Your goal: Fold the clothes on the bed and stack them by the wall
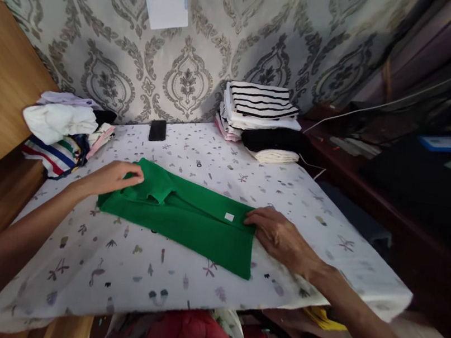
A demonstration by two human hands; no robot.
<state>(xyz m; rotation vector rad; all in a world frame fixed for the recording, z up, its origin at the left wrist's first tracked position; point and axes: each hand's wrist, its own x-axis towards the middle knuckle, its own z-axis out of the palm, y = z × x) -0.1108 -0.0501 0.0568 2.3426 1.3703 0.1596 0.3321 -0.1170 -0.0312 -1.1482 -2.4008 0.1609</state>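
A green shirt [199, 229] lies on the table as a long folded strip, with a small white tag on its right part and a short flap folded over near its left end. My left hand [116, 178] is at that left end, fingers curled towards the thumb in a pinch at the cloth; the fingertips partly hide what they grip. At the opposite end, my right hand [277, 236] has its fingers bent over the shirt's right edge, gripping it. The thumb of that hand is hidden.
A printed white cloth covers the table [125, 272]. Folded clothes [262, 107] are stacked at the back right, a loose clothes heap [62, 125] lies at the back left beside a wooden panel [1, 79], and a black phone [158, 130] rests near the wall.
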